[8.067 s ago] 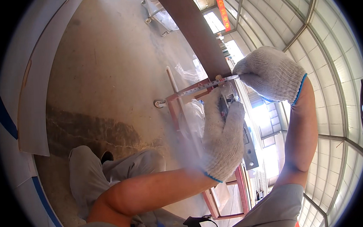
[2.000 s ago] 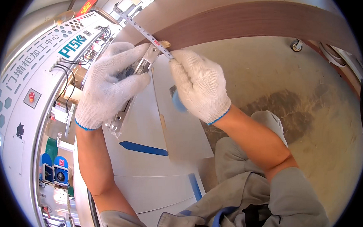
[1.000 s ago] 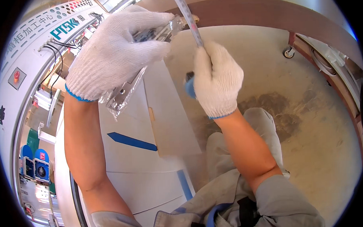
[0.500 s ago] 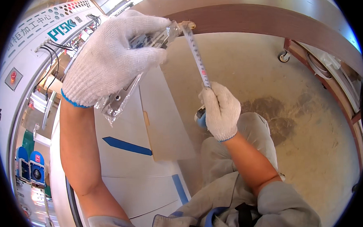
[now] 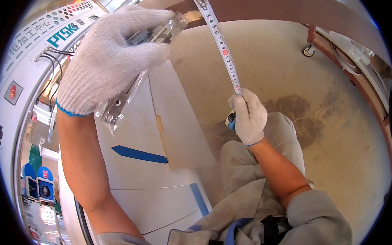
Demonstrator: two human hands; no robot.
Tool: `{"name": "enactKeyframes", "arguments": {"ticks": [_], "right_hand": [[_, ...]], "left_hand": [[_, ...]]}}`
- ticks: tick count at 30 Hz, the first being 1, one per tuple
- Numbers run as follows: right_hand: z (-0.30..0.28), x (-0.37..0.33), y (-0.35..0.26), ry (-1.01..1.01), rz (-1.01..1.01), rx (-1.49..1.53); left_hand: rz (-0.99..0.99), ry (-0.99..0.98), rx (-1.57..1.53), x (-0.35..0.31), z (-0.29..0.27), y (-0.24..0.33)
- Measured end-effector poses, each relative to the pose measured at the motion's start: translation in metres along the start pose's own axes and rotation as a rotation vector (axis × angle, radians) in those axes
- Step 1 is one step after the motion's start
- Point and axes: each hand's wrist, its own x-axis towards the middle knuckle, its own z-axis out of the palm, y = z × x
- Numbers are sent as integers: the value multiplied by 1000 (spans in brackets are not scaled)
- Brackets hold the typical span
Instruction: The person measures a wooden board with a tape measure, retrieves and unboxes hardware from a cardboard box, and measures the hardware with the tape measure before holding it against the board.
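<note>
My left hand [image 5: 111,56], in a white knitted glove, grips a clear plastic sleeve [image 5: 114,119] between thumb and fingers. Inside it is a long metal strip [image 5: 125,94] with holes; much of it lies hidden behind the glove. My right hand [image 5: 250,116], gloved too, is closed round a tape measure [image 5: 231,120] with a blue and black case. Its white blade [image 5: 222,46] runs up and away from that hand, slightly tilted. The metal hook end [image 5: 200,0] overlaps the brown curved edge in view, to the right of the sleeve's far end; whether it touches cannot be told.
White panels [image 5: 142,180] lie below my left arm, with a pointed blue strip [image 5: 139,154] on them. A brown-edged table [image 5: 261,8] spans the far side. A caster [image 5: 308,50] stands at the right. A grey machine [image 5: 19,81] with a red button fills the left.
The blade's hook end has come away from beside the sleeve's tip, and more blade shows. My right hand has moved slightly right. My left hand still grips the sleeve, a little further left.
</note>
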Motion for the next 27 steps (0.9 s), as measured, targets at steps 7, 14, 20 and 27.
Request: {"name": "enactKeyframes", "arguments": {"ticks": [7,14,20,27], "right_hand": [[12,3,9,-31,-42,87],[50,52,-49,-28,-223,72],[56,67,-65,41,-398,32],[35,60,-79,44,-331,40]], "left_hand": [[-56,-24,56,2,-3,6],[-89,13,-27,0,0,6],[-86,18,-37,-1,1,9],[-47,17,-2,-1,0,4]]}}
